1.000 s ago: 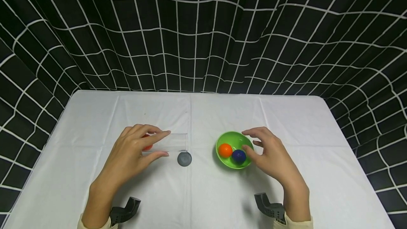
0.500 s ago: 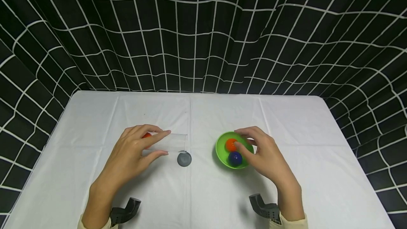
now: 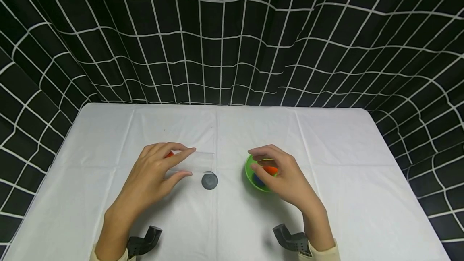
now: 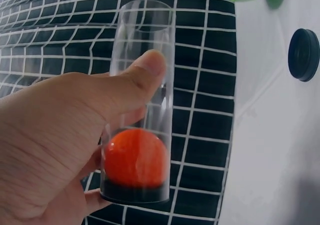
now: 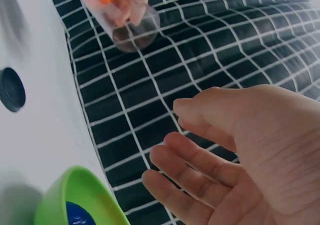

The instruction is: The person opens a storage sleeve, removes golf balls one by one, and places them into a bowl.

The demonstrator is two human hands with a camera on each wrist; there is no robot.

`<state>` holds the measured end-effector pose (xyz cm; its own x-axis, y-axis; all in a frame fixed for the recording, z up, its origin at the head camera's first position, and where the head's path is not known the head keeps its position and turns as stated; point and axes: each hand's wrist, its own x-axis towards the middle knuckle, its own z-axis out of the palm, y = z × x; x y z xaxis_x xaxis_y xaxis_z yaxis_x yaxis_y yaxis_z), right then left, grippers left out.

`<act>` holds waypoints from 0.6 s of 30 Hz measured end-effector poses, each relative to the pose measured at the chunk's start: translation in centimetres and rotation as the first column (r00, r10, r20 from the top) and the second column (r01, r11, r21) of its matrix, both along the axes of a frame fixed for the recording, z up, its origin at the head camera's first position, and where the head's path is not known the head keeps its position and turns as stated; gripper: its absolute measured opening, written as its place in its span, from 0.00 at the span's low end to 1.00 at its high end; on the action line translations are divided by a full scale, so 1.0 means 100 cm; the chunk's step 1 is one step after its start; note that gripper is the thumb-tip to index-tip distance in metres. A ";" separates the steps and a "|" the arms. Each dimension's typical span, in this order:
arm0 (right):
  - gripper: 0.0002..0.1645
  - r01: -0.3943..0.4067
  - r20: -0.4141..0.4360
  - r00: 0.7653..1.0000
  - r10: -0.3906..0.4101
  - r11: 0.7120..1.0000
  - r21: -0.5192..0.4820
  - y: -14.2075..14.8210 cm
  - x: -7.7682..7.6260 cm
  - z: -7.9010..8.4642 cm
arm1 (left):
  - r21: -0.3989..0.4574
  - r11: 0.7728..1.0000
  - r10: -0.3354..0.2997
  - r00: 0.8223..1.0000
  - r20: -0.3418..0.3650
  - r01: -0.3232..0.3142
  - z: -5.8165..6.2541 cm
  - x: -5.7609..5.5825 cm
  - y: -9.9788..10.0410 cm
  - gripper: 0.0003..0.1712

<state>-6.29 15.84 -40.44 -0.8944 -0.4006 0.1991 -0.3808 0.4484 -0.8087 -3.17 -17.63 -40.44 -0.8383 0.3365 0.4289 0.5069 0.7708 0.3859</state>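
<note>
My left hand (image 3: 154,172) grips a clear plastic tube (image 4: 167,80) around its side, thumb in front. An orange ball (image 4: 135,157) sits inside at the tube's dark closed end; the other end is uncapped and points right in the head view. Over the green bowl (image 3: 248,168) is my right hand (image 3: 284,174), fingers loosely bent and nothing between them. Partly covered by that hand, an orange ball (image 3: 270,170) and a dark blue ball (image 3: 258,179) lie in the bowl. A dark grey round cap (image 3: 210,181) lies on the table below the tube's open end.
A white cloth covers the table (image 3: 232,220). Black curtains with a white grid (image 3: 232,43) stand behind and at both sides. Each wrist carries a dark camera mount (image 3: 145,241).
My right hand has moved left from the bowl's right side to over it. The orange and blue balls have shifted inside the bowl. My left hand and the tube have stayed nearly still.
</note>
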 end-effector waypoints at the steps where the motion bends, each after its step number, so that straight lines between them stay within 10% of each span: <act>1: 0.18 -0.009 0.003 1.000 0.009 1.000 -0.010 -0.002 0.000 0.000 | -0.001 1.000 0.001 1.000 0.004 -0.001 0.000 0.000 0.000 0.31; 18: 0.16 -0.073 -0.019 0.997 0.072 0.993 -0.088 -0.026 0.002 -0.008 | -0.065 0.998 0.022 1.000 0.006 -0.022 0.003 0.002 0.002 0.30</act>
<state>-6.11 13.25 -41.21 -0.8601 -0.4445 0.2504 -0.4226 0.3456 -0.8378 -2.99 -17.44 -40.10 -0.8486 0.3448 0.4012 0.4869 0.8054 0.3379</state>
